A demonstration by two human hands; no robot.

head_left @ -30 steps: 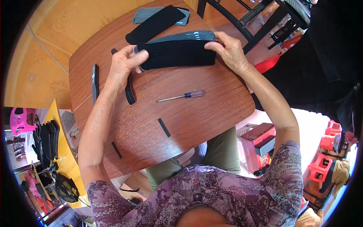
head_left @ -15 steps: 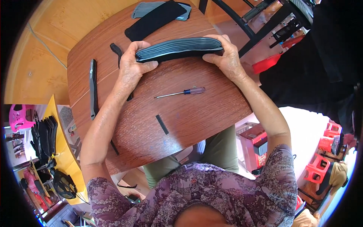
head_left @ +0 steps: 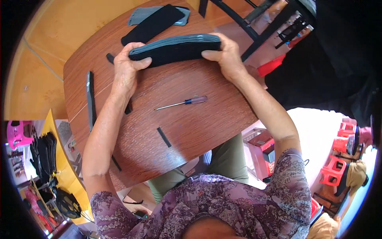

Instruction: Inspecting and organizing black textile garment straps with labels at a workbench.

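Over the wooden table (head_left: pixel 215 119), the stack of pads (head_left: pixel 171 55) is held between both hands. The left hand (head_left: pixel 125 67) pinches the left end and the right hand (head_left: pixel 230 59) the right end; thumbs press the near black face, other fingers wrap behind. Beyond the stack, one black pad (head_left: pixel 157 26) crosses grey padding (head_left: pixel 139 16). Straps: two, one grey-black (head_left: pixel 90 99) at left, one black (head_left: pixel 127 109) partly obscured by the left arm. Screwdriver (head_left: pixel 188 102): one, on the near side. Short black strips (head_left: pixel 164 137): two. Stacked pads: several; exact count unreadable.
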